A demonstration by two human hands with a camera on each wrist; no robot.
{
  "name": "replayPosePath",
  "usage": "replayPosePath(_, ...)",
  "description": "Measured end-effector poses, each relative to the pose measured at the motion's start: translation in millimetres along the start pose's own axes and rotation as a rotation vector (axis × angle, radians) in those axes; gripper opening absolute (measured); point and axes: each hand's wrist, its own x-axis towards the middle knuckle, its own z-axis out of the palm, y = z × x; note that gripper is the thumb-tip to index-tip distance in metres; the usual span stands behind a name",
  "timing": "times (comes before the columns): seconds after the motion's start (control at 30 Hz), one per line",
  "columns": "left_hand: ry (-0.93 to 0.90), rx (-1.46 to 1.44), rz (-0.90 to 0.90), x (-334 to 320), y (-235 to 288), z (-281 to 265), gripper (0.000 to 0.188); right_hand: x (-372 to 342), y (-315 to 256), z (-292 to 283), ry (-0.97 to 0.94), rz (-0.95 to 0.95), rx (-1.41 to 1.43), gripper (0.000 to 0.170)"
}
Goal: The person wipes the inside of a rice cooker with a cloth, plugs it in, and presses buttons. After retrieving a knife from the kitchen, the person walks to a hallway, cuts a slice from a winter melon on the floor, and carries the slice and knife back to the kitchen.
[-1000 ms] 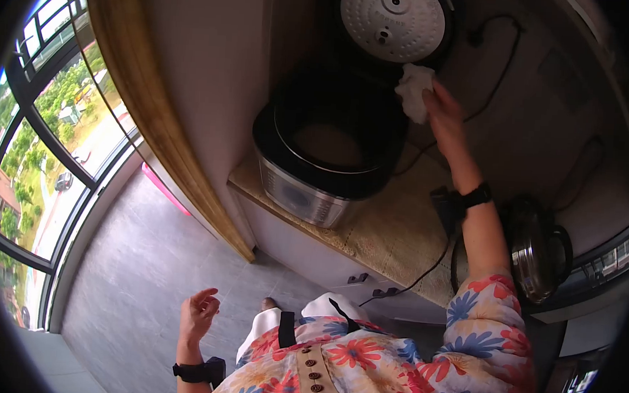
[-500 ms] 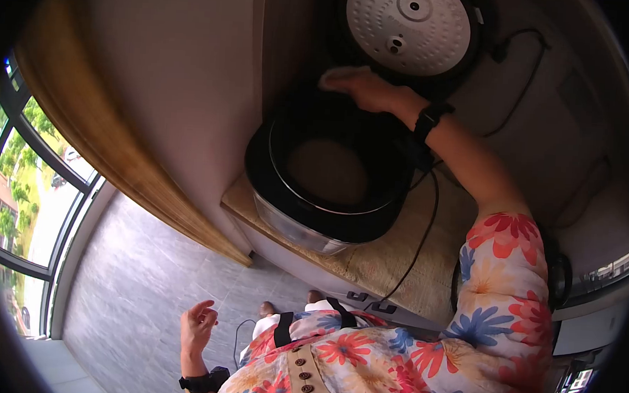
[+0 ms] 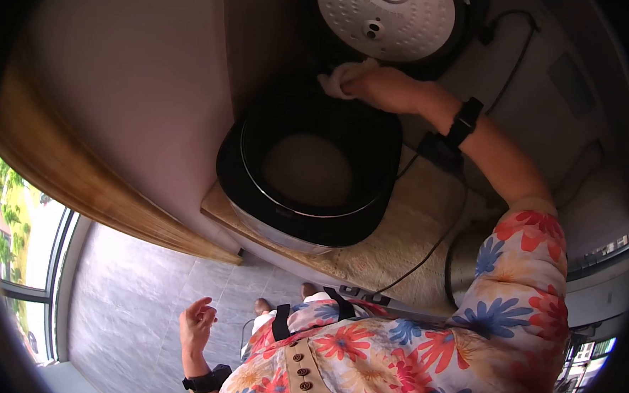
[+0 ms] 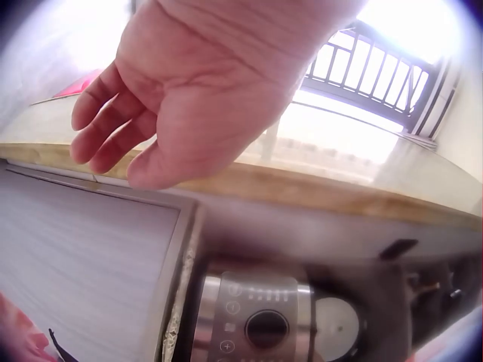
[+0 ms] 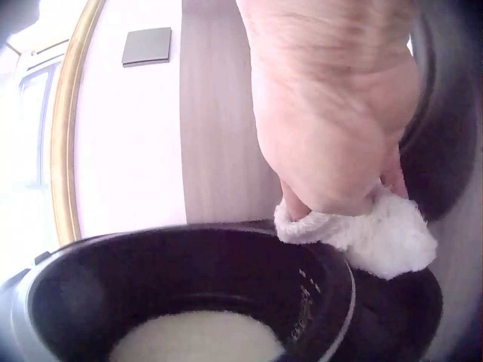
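A rice cooker [image 3: 233, 192] stands with its lid [image 3: 423, 24] raised at the back. Inside its dark inner pot [image 5: 189, 260] lies a pale, whitish layer [image 5: 196, 339]. At the pot's back rim, just below the lid, my right hand [image 3: 394, 92] grips a white cloth [image 5: 392, 237]. The cloth bunches out past the fingers, with the fingertips partly hidden in it. My left hand [image 3: 197, 325] hangs away from the cooker over the floor, its fingers loosely curled and holding nothing. In the left wrist view, the cooker's control panel [image 4: 256, 317] shows below that hand.
The cooker sits on a beige counter covering [image 3: 390, 254] over a cabinet. A wooden-edged wall [image 3: 115, 204] is at the left. A black cord [image 3: 432, 252] crosses the counter, and another cord with a plug [image 3: 510, 61] lies behind. A switch plate [image 5: 147, 46] is on the wall.
My right hand has carried the cloth leftward from beside the raised lid to the pot's back rim. The head view has shifted, while my left hand still hangs loose.
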Motion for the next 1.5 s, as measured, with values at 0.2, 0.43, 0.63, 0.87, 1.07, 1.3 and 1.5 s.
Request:
replayPosePath(0.2, -0.058, 0.007, 0.002, 10, 10, 3, 0.029, -17, 31, 33, -0.058, 0.037, 0.023, 0.066)
replayPosePath(0.43, -0.053, 0.019, 0.02, 11, 8, -1, 0.03, -25, 41, 49, 0.075, 0.053, -0.005, 0.058)
replayPosePath(0.63, -0.03, 0.005, 0.015, 7, -2, -8, 0.031, -37, 37, 20, 0.129, 0.099, -0.073, 0.033)
replayPosePath(0.87, -0.061, 0.022, -0.002, 14, 6, -3, 0.031, -47, 39, 39, 0.081, 0.008, -0.083, 0.027)
replayPosePath(1.07, -0.1, 0.04, 0.049, 25, 18, 4, 0.031, -2, 37, 48, 0.135, 0.089, -0.263, 0.018)
replayPosePath(1.3, -0.06, 0.061, 0.026, 16, 9, -4, 0.029, 24, 16, 17, 0.119, 0.024, -0.393, 0.028)
replayPosePath(1.5, -0.055, 0.056, -0.004, 12, 1, -3, 0.03, 70, 28, 30, 0.291, -0.286, -0.508, 0.039)
